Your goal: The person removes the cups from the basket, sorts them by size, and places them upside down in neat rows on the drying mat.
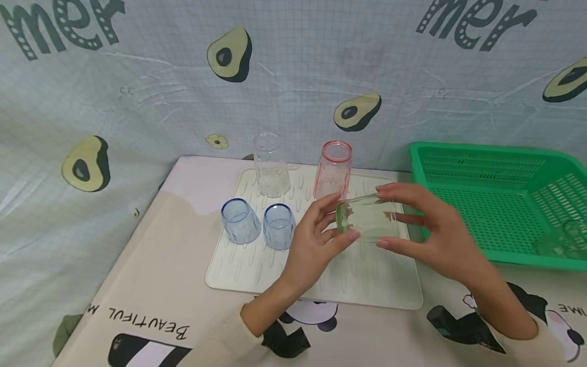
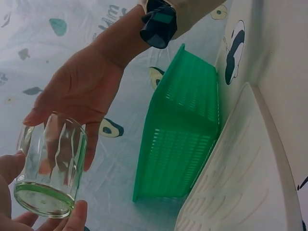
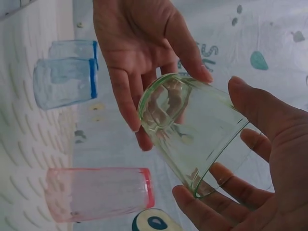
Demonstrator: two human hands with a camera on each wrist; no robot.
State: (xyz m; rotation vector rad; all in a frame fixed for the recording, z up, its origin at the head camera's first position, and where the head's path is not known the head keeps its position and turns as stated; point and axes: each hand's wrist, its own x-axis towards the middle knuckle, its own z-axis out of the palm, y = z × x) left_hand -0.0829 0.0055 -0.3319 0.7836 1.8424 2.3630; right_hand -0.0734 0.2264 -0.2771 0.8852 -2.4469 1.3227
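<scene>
A pale green-tinted drinking glass point(image 1: 369, 220) lies on its side in the air over the mat, held between both hands. My left hand point(image 1: 316, 237) grips its thick base end with thumb and fingers. At the rim end, my right hand point(image 1: 437, 237) pinches the glass, thumb below and fingers above in the head view. The right wrist view shows the glass point(image 3: 187, 130) tilted, its open mouth toward the right palm. Behind it on the mat stands a pink-rimmed glass point(image 1: 333, 171). Two short blue glasses point(image 1: 240, 221) stand left of my left hand.
A white ridged draining mat point(image 1: 367, 288) lies on the patterned tablecloth. At its back left stands a tall clear glass point(image 1: 271, 168). On the right sits a green plastic basket point(image 1: 486, 150) with clear glassware point(image 1: 575, 234) inside. An avocado-print curtain point(image 1: 293, 76) hangs behind.
</scene>
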